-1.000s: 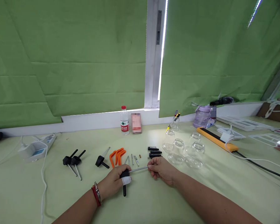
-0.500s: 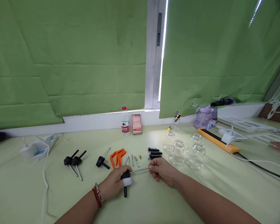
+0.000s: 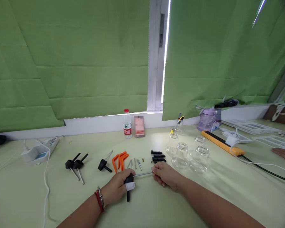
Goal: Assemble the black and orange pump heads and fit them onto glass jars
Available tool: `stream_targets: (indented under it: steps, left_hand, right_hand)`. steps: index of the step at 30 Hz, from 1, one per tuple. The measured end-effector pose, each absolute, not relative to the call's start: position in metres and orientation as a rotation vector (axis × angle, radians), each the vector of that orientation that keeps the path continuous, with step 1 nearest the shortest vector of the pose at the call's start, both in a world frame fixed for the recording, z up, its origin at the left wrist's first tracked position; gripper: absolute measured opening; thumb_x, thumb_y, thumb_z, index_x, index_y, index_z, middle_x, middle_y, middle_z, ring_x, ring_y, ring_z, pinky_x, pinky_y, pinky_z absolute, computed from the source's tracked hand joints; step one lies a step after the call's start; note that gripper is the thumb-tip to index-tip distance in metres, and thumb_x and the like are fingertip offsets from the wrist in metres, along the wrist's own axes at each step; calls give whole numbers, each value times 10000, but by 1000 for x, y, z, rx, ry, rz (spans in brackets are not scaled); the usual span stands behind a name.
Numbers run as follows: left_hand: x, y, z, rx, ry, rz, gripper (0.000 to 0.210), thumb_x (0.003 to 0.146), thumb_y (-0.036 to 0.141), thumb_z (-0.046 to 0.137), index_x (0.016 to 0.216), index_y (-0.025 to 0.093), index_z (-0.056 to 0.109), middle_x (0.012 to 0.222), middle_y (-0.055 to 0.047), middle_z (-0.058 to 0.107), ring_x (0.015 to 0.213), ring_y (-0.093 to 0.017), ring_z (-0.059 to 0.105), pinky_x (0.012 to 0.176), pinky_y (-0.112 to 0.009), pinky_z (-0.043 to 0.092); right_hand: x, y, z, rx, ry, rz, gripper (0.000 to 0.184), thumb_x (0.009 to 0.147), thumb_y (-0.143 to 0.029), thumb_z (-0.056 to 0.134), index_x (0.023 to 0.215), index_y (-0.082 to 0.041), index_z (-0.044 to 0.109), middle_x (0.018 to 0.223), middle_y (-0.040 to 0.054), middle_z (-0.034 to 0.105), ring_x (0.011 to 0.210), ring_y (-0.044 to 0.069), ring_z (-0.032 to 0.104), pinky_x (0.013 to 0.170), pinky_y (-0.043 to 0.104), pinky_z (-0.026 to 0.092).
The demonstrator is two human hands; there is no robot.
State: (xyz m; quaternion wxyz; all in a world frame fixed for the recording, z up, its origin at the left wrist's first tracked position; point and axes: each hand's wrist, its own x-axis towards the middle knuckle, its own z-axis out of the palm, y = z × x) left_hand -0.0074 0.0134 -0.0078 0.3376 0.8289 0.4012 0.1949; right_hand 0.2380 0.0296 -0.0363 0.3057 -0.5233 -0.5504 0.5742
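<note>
Since a second ago, a co-worker's hand (image 3: 284, 154) at the right edge has come farther into view; the person's own hands keep nearly the same pose. Between them lies a black knob-headed part (image 3: 129, 179) with a metal rod (image 3: 142, 174); the left hand (image 3: 117, 186) is wrapped around the black head, bandaged thumb against it, handle pointing toward the wearer; the right hand (image 3: 166, 175) pinches the rod's far end between thumb and forefinger, other fingers curled; just beyond are orange angled pieces (image 3: 122, 160), small metal pins (image 3: 135, 163) and black spring-fitted pieces (image 3: 158, 156).
</note>
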Motion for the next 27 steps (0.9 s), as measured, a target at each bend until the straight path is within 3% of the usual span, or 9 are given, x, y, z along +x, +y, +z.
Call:
stream_targets:
  steps: [14, 23, 27]
  left_hand:
    - [-6, 15, -5, 2115, 1030, 474, 191, 826, 336, 505, 953, 197, 538, 854, -2, 548, 770, -154, 482, 707, -256, 418]
    - [-6, 15, -7, 2089, 1008, 483, 188, 821, 322, 516, 957, 194, 539, 842, 0, 543, 761, -153, 475, 699, -256, 409]
    - [-8, 18, -11, 2078, 993, 503, 183, 822, 317, 514, 960, 199, 537, 845, 1, 545, 763, -153, 473, 697, -254, 406]
  right_hand:
    - [239, 30, -34, -1376, -1530, 1481, 311, 819, -446, 525, 665, -186, 451, 512, -54, 483, 365, 42, 378, 321, 151, 293]
    - [236, 31, -36, -1434, -1545, 1454, 416, 847, -525, 445, 628, -172, 456, 501, -42, 468, 333, 34, 356, 297, 156, 279]
    - [239, 32, -31, -1356, -1517, 1549, 419, 859, -528, 416, 662, -163, 483, 529, -29, 496, 358, 47, 410, 302, 160, 313]
